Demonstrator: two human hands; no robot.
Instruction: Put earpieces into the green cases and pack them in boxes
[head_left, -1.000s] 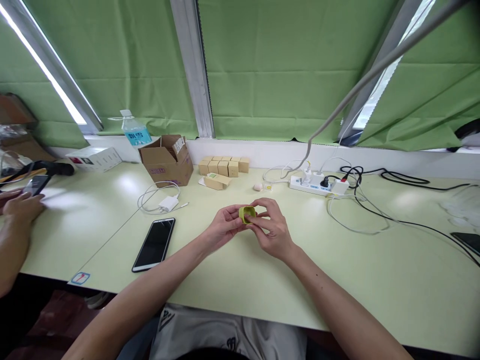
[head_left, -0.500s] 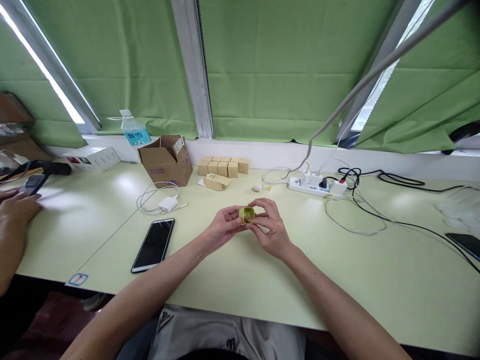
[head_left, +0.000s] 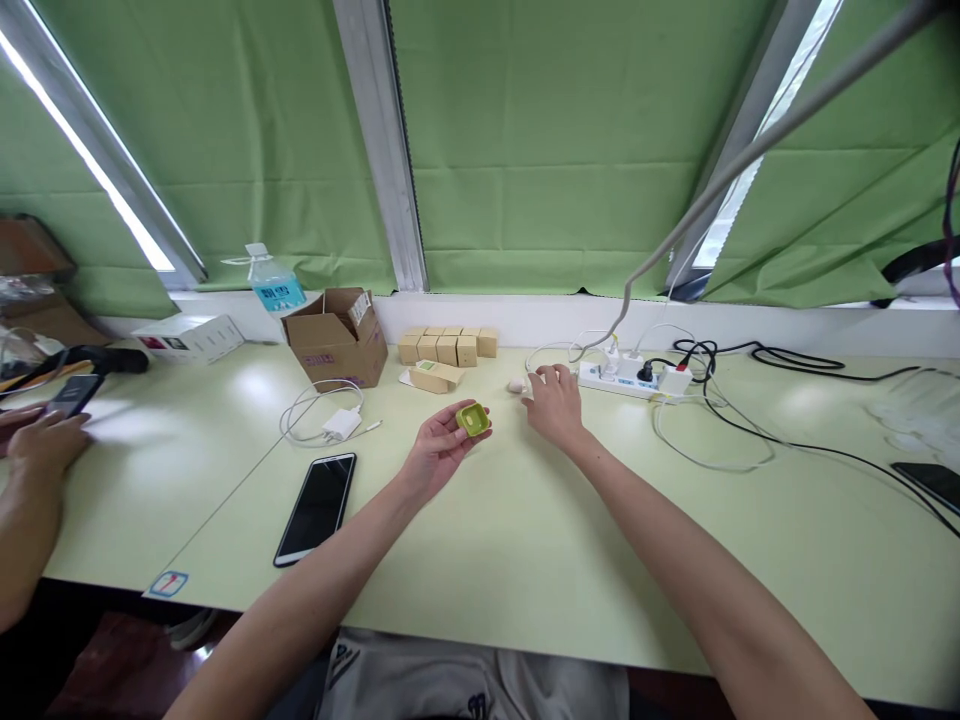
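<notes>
My left hand [head_left: 437,447] holds a small yellow-green, square cup-like case [head_left: 473,419] between thumb and fingers, its hollow side facing up towards me. A small pale spot shows inside it. Further forward, my right hand [head_left: 556,405] is low over the table with its fingers bent and apart. Just left of its fingertips lies a small whitish-pink rounded piece [head_left: 517,385]; whether the fingers touch it I cannot tell. Beyond the hands lies an opened small cardboard box [head_left: 435,376].
Several small cardboard boxes [head_left: 448,347] stand near an open brown carton [head_left: 337,340]. A white charger [head_left: 342,424] and a phone [head_left: 315,508] are on the left. A power strip [head_left: 621,380] with cables lies right. Another person's hand [head_left: 49,440] holds a phone at far left.
My right hand has let go of the yellow-green case and moved forward and right to the whitish-pink piece. My left hand keeps the case, shifted slightly left and turned upward.
</notes>
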